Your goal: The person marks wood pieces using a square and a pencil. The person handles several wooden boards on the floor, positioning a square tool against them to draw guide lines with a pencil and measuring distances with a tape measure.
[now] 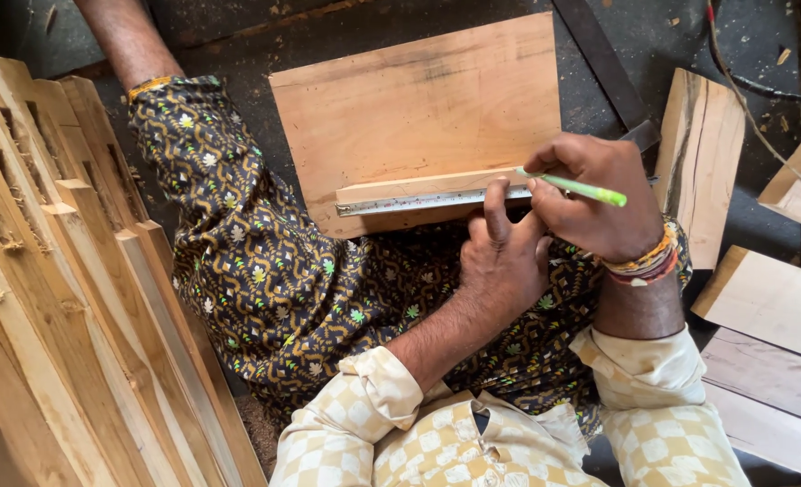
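Wooden board (418, 108): light brown, rectangular, flat across the lap, far edge toward the dark floor (238, 45).

Try square (428, 196): wooden stock with a metal ruler edge, laid along the near edge of the board, touching it; dark metal blade (603, 63) angled away past the board's right corner.

Left hand (500, 261): palm down at the board's near edge, forefinger stretched forward and pressed on the square's stock, other fingers curled; grips nothing.

Right hand (599, 194): closed around a green pencil (576, 188), tip set against the square near its right end, just beyond the left forefinger; stack of coloured bangles (644, 261) at the wrist.

Patterned cloth (265, 271): dark, with yellow and green motifs, draped over the folded legs beneath the board.

Checked shirt (418, 442): cream and yellow, sleeves rolled at both forearms.

Stack of slotted wooden frames (67, 298): pale timber, leaning at left, just beside the knee.

Thick timber block (703, 162): upright at right of the board, near the right hand.

Flat wooden panels (770, 361): several, overlapping on the floor at lower right.

Dark cable (761, 86): trailing across the floor at upper right.
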